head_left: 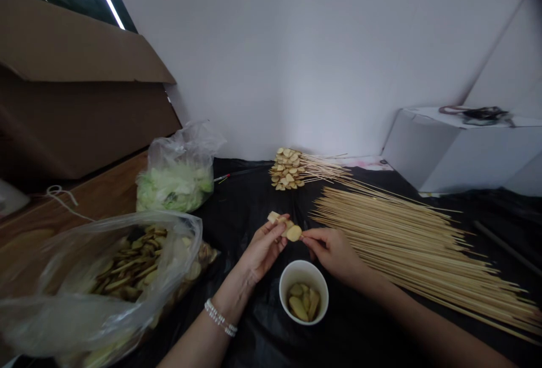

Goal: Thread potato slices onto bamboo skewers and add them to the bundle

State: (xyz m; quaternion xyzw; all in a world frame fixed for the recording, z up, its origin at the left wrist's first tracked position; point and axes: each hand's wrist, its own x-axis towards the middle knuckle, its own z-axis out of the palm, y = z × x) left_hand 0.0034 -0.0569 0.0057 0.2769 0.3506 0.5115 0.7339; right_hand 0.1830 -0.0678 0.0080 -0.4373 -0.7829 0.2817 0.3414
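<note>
Just above the white cup (303, 270), our left hand (265, 249) pinches pale potato slices (282, 223) closed; our right hand (334, 252) pinches the end slice (294, 233).

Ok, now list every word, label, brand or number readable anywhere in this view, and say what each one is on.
None can be read: the cardboard box, the clear plastic bag of shredded greens and the white cup show no legible marks. The thin red-banded item behind them is too small to tell.
</note>
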